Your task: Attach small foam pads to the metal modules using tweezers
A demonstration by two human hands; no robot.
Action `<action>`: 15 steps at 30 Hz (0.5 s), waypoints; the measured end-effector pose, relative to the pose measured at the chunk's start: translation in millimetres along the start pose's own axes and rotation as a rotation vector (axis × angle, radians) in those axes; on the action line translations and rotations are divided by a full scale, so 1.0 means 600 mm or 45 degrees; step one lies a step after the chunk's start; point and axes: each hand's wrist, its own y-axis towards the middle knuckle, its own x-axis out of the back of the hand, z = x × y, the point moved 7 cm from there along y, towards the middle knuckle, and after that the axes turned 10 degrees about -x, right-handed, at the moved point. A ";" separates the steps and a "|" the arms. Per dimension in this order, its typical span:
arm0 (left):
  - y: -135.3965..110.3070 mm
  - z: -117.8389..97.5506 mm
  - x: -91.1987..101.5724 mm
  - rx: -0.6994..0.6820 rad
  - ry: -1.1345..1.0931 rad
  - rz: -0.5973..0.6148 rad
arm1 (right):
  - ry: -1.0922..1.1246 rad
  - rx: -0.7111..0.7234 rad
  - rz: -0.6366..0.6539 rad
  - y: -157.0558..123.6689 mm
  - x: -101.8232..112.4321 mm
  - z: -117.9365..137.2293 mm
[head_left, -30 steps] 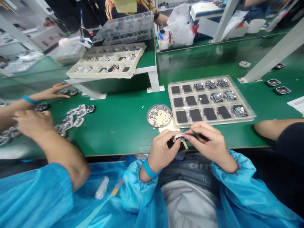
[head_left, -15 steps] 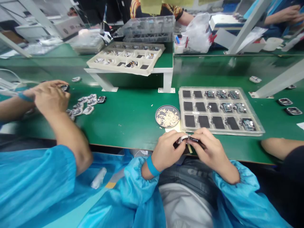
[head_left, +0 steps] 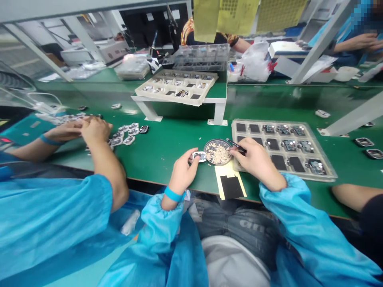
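Note:
My left hand (head_left: 184,171) pinches a small white and black part (head_left: 199,156) just left of a round dish of tiny pale pieces (head_left: 218,152). My right hand (head_left: 254,159) grips dark tweezers (head_left: 237,145) whose tips reach over the right rim of that dish. A yellow sheet with a black pad (head_left: 230,184) lies on the green table (head_left: 167,147) between my wrists, near the front edge. A clear tray of black pads and small circuit parts (head_left: 324,161) sits right behind my right hand.
A person at my left, in a blue gown, works with both hands (head_left: 86,128) over a scatter of small parts (head_left: 128,133). A cream tray (head_left: 176,88) stands on a white raised shelf (head_left: 220,109). Another person's forearm (head_left: 347,195) rests at right. Loose parts (head_left: 363,142) lie far right.
My hands have parted: the left has gone left and forward with the small part, the right has reached the tweezers to the dish. The yellow sheet is now uncovered.

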 end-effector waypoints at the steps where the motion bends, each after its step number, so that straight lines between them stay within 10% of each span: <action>1: 0.015 0.008 0.003 0.018 0.024 0.015 | 0.035 -0.014 -0.013 -0.002 0.001 -0.003; 10: 0.293 0.073 0.006 0.125 0.369 0.127 | -0.100 -0.061 0.114 0.029 -0.017 0.019; 15: 0.308 0.110 0.005 0.227 0.461 -0.127 | 0.074 0.047 -0.088 -0.022 0.008 0.000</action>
